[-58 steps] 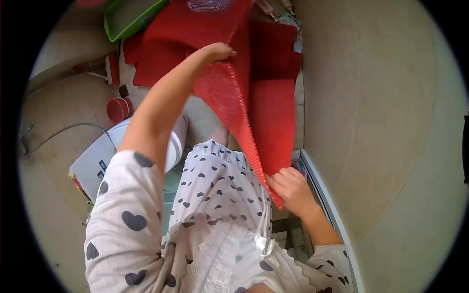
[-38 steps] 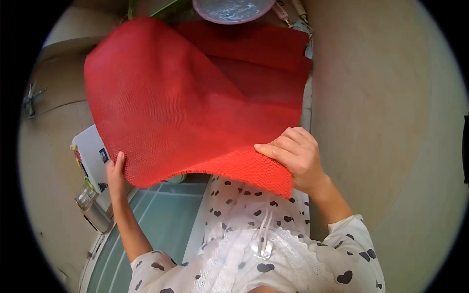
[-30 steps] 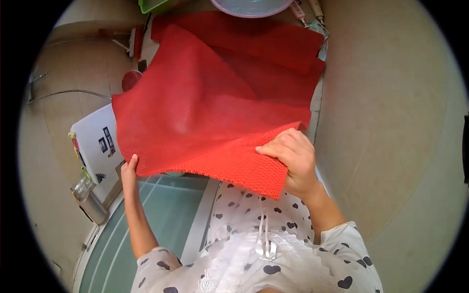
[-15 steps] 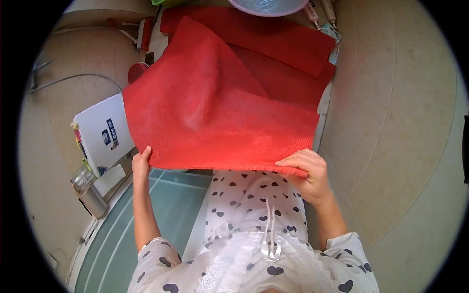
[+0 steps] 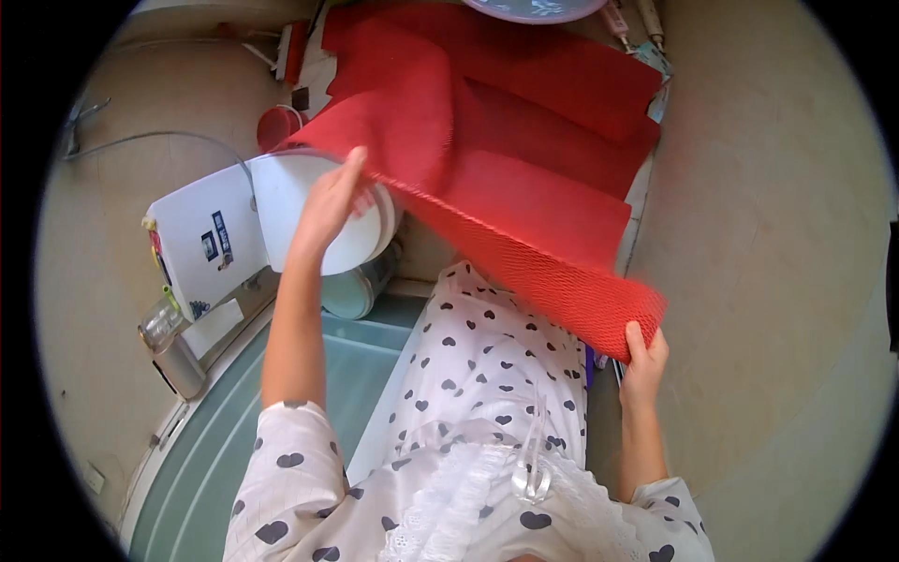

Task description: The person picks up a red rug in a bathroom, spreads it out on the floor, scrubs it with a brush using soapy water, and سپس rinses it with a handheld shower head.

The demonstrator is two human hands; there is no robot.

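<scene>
A large red rubbery mat (image 5: 524, 197) with a ribbed underside spreads in front of me, its near edge lifted and slanting down to the right. My right hand (image 5: 644, 365) pinches its lower right corner, thumb on top. Farther up the same edge, my left hand (image 5: 332, 206) closes on the mat between thumb and fingers, slightly blurred. Below the left hand is a white toilet seat or lid (image 5: 295, 201), part of it hidden by the hand. The far part of the mat lies folded over itself on the floor.
A white panel with stickers (image 5: 206, 229) stands at the left, by a metal cylinder (image 5: 178, 365). A greenish ribbed surface (image 5: 234, 450) lies at lower left. Beyond the mat are a basin (image 5: 538, 7), a red bucket (image 5: 278, 126) and a brush (image 5: 292, 51). A wall (image 5: 768, 234) rises at right.
My left hand has moved up and to the right with the mat's edge, baring the white seat. My right hand has shifted right and slightly down, keeping its corner, so the edge now slants.
</scene>
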